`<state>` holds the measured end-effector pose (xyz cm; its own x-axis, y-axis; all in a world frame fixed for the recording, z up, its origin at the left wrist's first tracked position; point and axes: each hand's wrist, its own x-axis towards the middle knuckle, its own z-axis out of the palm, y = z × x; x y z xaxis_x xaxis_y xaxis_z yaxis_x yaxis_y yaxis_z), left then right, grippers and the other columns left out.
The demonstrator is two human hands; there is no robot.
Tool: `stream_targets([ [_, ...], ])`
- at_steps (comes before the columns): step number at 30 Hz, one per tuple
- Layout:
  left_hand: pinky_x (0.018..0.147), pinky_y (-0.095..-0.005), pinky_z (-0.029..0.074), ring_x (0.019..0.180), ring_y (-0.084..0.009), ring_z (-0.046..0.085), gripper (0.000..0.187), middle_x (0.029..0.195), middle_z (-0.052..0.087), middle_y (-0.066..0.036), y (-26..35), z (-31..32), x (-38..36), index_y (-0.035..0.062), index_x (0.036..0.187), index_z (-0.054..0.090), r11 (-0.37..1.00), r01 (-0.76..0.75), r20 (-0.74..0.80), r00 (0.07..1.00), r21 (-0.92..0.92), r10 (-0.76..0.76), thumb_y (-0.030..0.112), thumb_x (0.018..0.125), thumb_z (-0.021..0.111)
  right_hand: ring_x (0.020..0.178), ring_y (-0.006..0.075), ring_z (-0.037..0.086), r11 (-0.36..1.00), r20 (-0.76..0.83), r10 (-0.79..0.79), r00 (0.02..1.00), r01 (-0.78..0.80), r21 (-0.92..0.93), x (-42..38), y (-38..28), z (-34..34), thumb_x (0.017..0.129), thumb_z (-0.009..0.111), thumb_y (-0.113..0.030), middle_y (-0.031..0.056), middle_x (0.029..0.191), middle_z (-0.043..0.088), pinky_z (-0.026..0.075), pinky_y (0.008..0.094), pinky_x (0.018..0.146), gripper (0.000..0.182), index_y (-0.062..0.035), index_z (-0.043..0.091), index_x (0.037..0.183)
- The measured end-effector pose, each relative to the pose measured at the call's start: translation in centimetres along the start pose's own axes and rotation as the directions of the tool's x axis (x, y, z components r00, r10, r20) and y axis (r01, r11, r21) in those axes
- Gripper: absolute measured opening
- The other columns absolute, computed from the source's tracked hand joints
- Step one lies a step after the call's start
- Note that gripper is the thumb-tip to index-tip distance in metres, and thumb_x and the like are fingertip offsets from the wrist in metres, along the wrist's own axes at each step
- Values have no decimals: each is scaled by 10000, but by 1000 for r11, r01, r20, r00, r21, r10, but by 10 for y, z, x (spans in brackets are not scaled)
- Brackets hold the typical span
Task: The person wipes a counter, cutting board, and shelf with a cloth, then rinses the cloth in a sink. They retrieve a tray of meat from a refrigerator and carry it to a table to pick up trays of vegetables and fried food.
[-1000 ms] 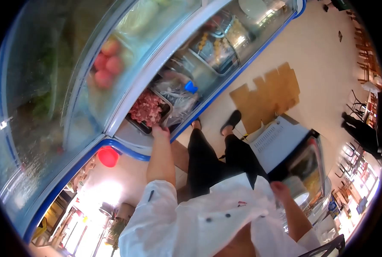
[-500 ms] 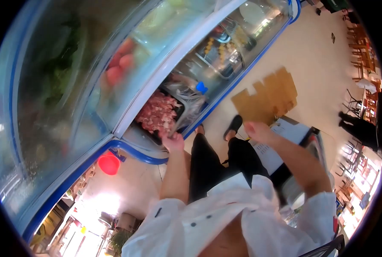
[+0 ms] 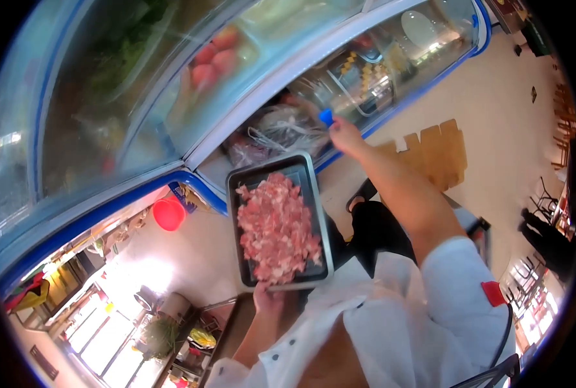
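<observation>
My left hand (image 3: 268, 301) grips the near rim of a dark rectangular tray (image 3: 235, 229) with a pale edge. Chopped raw meat (image 3: 278, 226) is heaped in the tray, which is outside the display case, in front of my body. My right hand (image 3: 345, 134) reaches to the case's front and its fingers close on a small blue handle (image 3: 327, 117) on the glass door. Inside the opening, just beyond the tray, lie clear plastic bags (image 3: 281, 132) with contents I cannot make out.
The glass display case (image 3: 249, 90) has blue edging and holds red round produce (image 3: 213, 58), leafy greens and trays of skewers (image 3: 365, 81). Flattened cardboard (image 3: 433, 155) lies on the floor to the right. A red bucket (image 3: 169, 213) stands left of the tray.
The tray of meat has come out of the case toward my body in my left hand. My right hand has moved from beside my legs up to the blue handle.
</observation>
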<state>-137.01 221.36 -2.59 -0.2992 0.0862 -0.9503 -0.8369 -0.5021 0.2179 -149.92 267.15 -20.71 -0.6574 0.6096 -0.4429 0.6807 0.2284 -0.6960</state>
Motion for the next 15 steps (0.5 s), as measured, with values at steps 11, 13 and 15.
stream_targets([
  [11,547,-247,451,800,-166,590,413,1055,638,-40,14,-126,-126,96,1195,567,971,-222,-63,974,-92,217,193,794,546,969,364,657,992,368,-116,923,92,81,-63,-37,94,868,536,-202,210,998,682,515,430,845,388,-56,624,1217],
  [13,559,-248,457,796,-162,591,405,1048,640,-35,8,-121,-136,94,1183,569,957,-275,-90,959,-95,267,197,792,546,1112,349,605,997,565,-79,821,70,37,-82,-65,120,846,559,-199,211,1171,628,487,389,939,513,-23,560,1327],
  [15,622,-274,474,816,-185,592,385,1062,631,-39,5,-146,-141,87,1150,568,946,-300,-1,953,-119,302,200,782,554,1247,369,518,986,593,-148,792,166,25,-103,-82,154,825,551,-176,239,1347,523,430,394,1034,585,-6,496,1382],
])
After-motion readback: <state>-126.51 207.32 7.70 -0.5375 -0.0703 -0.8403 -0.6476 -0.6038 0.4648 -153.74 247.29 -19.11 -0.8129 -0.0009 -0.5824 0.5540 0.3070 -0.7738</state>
